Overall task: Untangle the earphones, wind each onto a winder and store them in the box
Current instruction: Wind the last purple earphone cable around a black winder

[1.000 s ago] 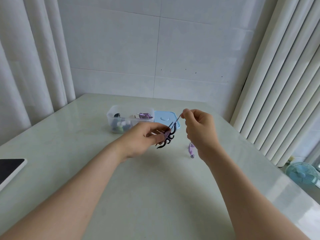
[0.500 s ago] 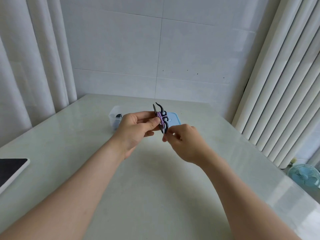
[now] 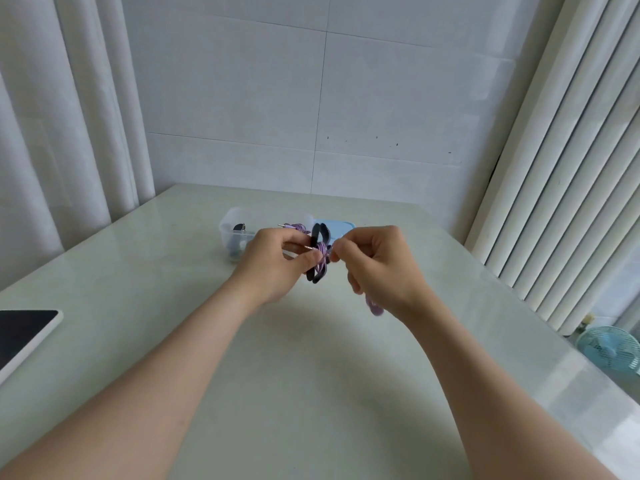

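Roughly midway, I'd say. The left hand (image 3: 277, 261) has its fingers curled round the black winder (image 3: 317, 275) above the table (image 3: 311, 375). The right hand (image 3: 377, 268) pinches the purple earphone cord (image 3: 322, 250) at it, with the loose tail (image 3: 374, 308) dangling. One wound purple set (image 3: 298, 227) looks already stored in the box (image 3: 231, 220) behind.

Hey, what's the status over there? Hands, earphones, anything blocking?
Left hand grips black plastic winder. Right hand pinches purple earphone cord at the winder, partly wound; loose end dangles below. Clear plastic box behind, open; nothing in the way.

Two hands (image 3: 277, 265) (image 3: 381, 268), one box (image 3: 230, 220), one lid (image 3: 341, 226), one tablet (image 3: 20, 336).
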Tool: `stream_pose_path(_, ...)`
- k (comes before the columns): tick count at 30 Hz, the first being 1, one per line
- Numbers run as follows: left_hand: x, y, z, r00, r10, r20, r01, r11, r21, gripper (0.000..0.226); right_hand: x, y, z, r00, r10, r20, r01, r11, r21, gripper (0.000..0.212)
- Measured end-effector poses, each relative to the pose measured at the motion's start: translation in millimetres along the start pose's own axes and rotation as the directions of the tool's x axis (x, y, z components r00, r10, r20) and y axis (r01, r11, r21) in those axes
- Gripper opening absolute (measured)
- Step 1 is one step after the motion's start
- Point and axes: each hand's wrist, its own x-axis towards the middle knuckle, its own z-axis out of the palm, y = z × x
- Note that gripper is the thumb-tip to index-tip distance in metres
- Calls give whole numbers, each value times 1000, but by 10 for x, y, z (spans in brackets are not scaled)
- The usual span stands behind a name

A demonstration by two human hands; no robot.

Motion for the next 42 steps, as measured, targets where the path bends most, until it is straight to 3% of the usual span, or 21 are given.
stream_pose_path(3,-50,42,25,983,42,176,-52,998,47,14,66,73,-13,980,-17,-197,26,999,41,32)
stream_pose_path(6,-65,81,39,968,73,242,-82,996,27,17,123,164,-42,957,29,-289,-12,998,58,33)
stream_pose_path(10,-69,86,51,949,103,297,-105,994,-12,19,179,276,-50,945,65,-320,-74,997,-14,38)
stream_pose_path(16,-69,72,22,911,98,400,-68,994,-90,25,201,343,-42,969,65,-239,-112,975,-190,30)
stream_pose_path(19,-71,130,38,950,102,296,-42,978,-205,22,189,380,-90,970,171,-169,-201,964,-176,30)
stream_pose_path(22,-52,148,42,982,68,175,-17,960,-279,19,138,355,-67,964,265,1,-264,961,-84,31)
stream_pose_path(28,-50,199,16,998,-53,45,67,909,-412,17,59,203,104,915,306,262,-364,908,210,24)
stream_pose_path(32,-47,206,13,993,-100,-69,61,901,-430,15,7,139,173,878,339,338,-427,875,228,23)
stream_pose_path(36,-32,146,22,980,-87,-181,21,940,-341,13,8,114,216,890,319,325,-407,878,252,25)
stream_pose_path(39,-11,79,41,970,12,-243,-33,996,-82,15,18,94,183,932,270,241,-322,922,213,22)
stream_pose_path(42,-8,31,73,966,120,-229,-87,985,149,14,15,98,162,960,228,162,-259,944,205,20)
